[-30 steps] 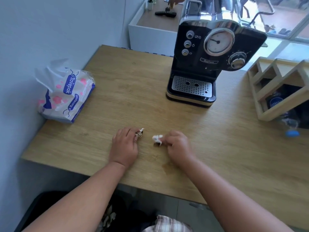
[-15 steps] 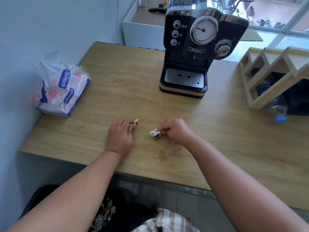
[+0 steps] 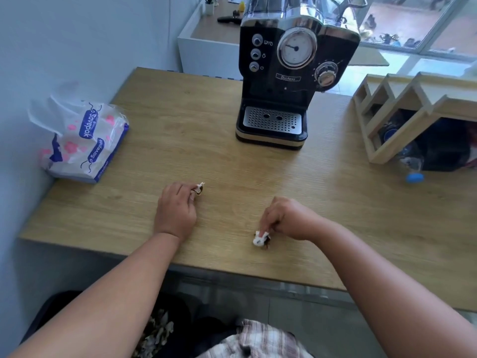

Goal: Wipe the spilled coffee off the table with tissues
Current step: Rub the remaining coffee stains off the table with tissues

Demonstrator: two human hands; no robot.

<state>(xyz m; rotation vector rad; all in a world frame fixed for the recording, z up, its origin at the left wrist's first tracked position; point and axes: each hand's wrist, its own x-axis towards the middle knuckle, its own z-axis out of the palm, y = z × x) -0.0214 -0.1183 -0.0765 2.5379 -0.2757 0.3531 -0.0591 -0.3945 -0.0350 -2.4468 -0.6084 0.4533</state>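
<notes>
So both hands are down on the wooden surface (image 3: 180, 140) near its front edge. The left hand (image 3: 176, 212) is curled shut around a small stained tissue wad (image 3: 199, 188) poking out past its fingers. The right hand (image 3: 286, 218) pinches another brown-stained tissue scrap (image 3: 260, 238) against the surface, closer to the front edge. The tissue pack (image 3: 85, 140) sits at the left edge by the wall, and the black coffee machine (image 3: 291, 73) is toward the back.
</notes>
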